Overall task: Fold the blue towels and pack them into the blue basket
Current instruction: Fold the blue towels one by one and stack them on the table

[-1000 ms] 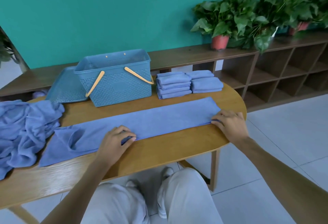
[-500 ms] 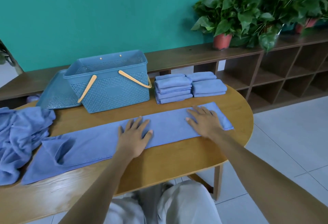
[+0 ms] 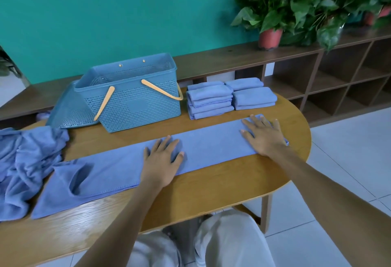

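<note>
— Where's our towel?
— The long towel [image 3: 211, 148] lies in front of the blue basket [image 3: 135, 99]; our left hand [image 3: 163, 161] and right hand [image 3: 264, 135] press it, fingers flat, gripping nothing.
— Around the basket?
— Folded stacks [image 3: 230, 97] right of it, crumpled pile [image 3: 25, 161] left, lid [image 3: 69, 110] leaning against it

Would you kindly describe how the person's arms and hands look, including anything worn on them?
Both forearms are bare, with no sleeves, gloves or watch in view. The left hand wears no visible rings or markings. The right hand looks the same; a small glint near its wrist is too tiny to identify.

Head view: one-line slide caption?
Both hands, left hand and right hand, press flat on long blue towel beside blue basket.
</note>
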